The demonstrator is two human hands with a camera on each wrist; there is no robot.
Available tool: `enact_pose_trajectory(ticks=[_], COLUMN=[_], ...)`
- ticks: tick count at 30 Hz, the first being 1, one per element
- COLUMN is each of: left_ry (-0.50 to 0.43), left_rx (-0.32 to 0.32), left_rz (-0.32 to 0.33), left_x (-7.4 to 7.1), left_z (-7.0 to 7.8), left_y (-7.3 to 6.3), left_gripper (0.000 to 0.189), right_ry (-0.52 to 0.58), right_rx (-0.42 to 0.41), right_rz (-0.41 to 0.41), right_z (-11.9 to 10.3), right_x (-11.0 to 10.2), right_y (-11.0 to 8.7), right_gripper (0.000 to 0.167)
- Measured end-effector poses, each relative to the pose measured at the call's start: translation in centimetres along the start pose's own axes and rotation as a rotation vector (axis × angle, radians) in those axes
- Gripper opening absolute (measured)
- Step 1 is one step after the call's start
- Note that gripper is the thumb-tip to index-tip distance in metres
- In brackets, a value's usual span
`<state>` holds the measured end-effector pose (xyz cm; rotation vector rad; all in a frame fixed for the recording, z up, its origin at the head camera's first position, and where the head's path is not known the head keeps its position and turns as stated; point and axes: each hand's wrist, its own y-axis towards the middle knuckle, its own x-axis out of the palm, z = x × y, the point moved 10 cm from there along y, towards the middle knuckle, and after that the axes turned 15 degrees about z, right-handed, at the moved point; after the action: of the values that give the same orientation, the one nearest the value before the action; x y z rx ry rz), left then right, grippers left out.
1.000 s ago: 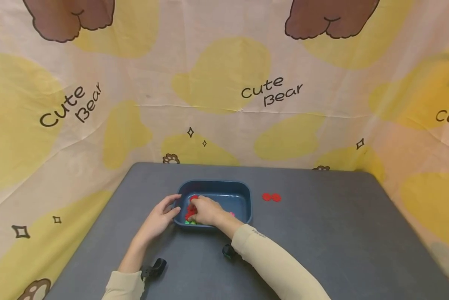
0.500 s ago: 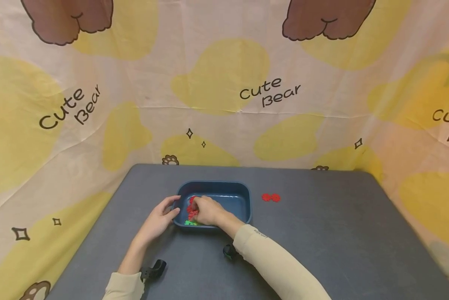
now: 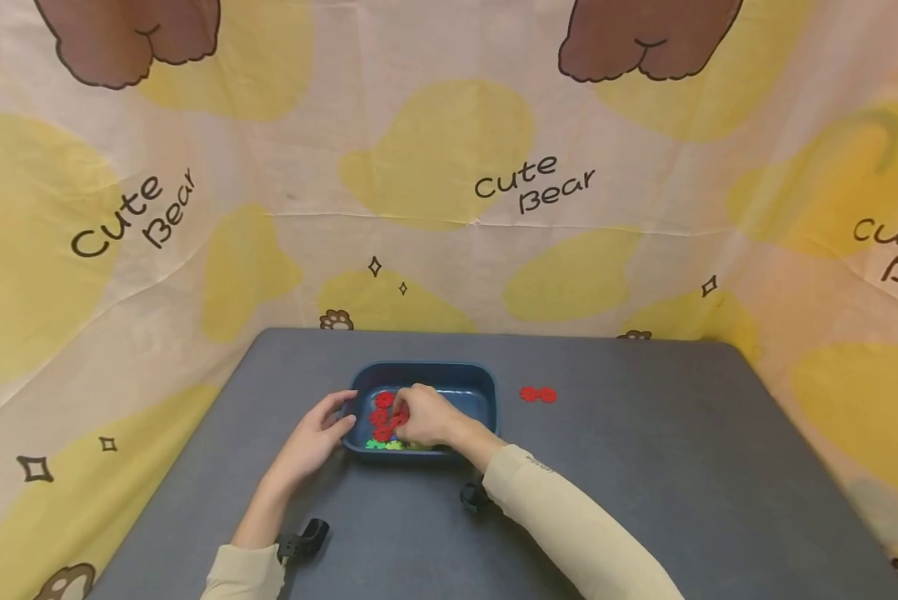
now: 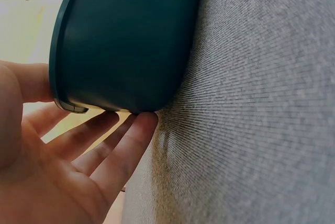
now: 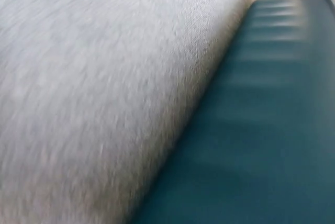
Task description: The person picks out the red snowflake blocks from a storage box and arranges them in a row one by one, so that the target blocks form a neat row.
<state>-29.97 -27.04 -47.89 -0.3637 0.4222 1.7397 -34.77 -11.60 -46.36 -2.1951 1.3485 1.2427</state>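
A dark blue rectangular bin (image 3: 419,363) stands on the table. My left hand (image 3: 316,433) touches its left end, fingers fairly straight in the left wrist view, where the bin's outer wall (image 4: 125,41) shows. My right hand (image 3: 428,417) reaches into the bin over the front wall, its fingertips pinching a red notched plastic disc (image 3: 399,418). Several more red discs (image 3: 382,433) lie at the bin's left side. Green pieces (image 3: 376,445) lie along its front wall. The right wrist view shows the bin's front wall (image 5: 261,119), with the right hand out of sight.
Two red notched discs (image 3: 537,394), side by side, lie on the grey table (image 3: 644,467) right of the bin. A printed cloth (image 3: 419,183) hangs behind and around the table. Black wrist devices (image 3: 304,540) sit on both wrists.
My right hand moves from deep among the red discs slightly right and up, uncovering more red and green pieces. The left hand stays at the bin's left end.
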Motion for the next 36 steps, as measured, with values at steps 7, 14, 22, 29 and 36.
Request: enact_pose_trajectory(ticks=[7, 14, 22, 29, 36], left_ry=[0.003, 0.005, 0.011, 0.009, -0.001], left_rx=[-0.001, -0.010, -0.005, 0.000, -0.013], left_rz=[-0.001, 0.005, -0.008, -0.010, -0.013], left_x=[0.0, -0.1, 0.0, 0.0, 0.0], left_z=[-0.1, 0.0, 0.1, 0.1, 0.2], left_y=[0.1, 0.1, -0.1, -0.2, -0.3], left_gripper=[0.049, 0.049, 0.050, 0.050, 0.050], right_ry=[0.008, 0.031, 0.060, 0.056, 0.041], right_rx=[-0.031, -0.054, -0.105, -0.115, -0.101], right_rz=[0.033, 0.083, 0.128, 0.189, 0.261], right_z=[0.0, 0.4, 0.9, 2.1, 4.7], right_x=[-2.5, -5.3, -7.9, -10.5, -12.3], right_y=[-0.9, -2.2, -4.2, -6.1, -7.5], right_gripper=[0.025, 0.021, 0.021, 0.024, 0.024])
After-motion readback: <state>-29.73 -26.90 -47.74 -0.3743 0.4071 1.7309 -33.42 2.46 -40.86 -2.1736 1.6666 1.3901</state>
